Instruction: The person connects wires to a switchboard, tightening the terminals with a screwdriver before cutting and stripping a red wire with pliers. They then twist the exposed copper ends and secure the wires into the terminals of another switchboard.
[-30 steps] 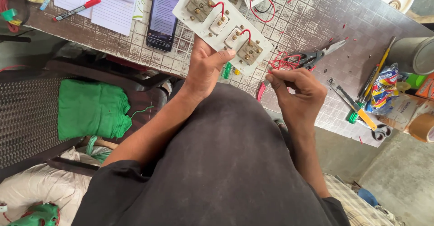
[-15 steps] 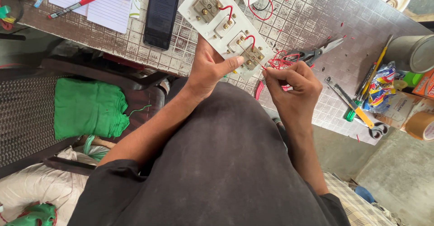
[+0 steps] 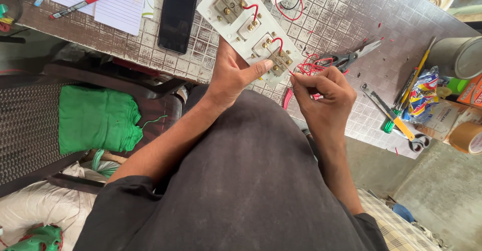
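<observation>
Now the white switch plate (image 3: 251,27) lies back-side up at the near edge of the tiled table (image 3: 351,20), its long axis running diagonally from the upper left, near the black phone (image 3: 177,15), down to the lower right, where its corner points toward the person's hands. Short red wires loop between its brass-screwed terminal blocks. The left hand (image 3: 232,75) is clamped on the plate's near edge, thumb pressed flat on the lower corner. The right hand (image 3: 324,93) has its fingertips pinched together on a thin red wire (image 3: 291,73) just beside the lowest terminal block — whether the wire end sits in the terminal I cannot tell. Behind that hand lie a tangle of red wire (image 3: 311,66) and grey-handled cutters (image 3: 351,57). At the far right a grey cylindrical container (image 3: 459,55) stands on the table; its contents are not visible. A colourful packet (image 3: 422,93) lies beside it, with pencils and a screwdriver alongside. Against the earlier frames, the right hand has come up from the table edge to the plate, and the plate sits closer to the body.
</observation>
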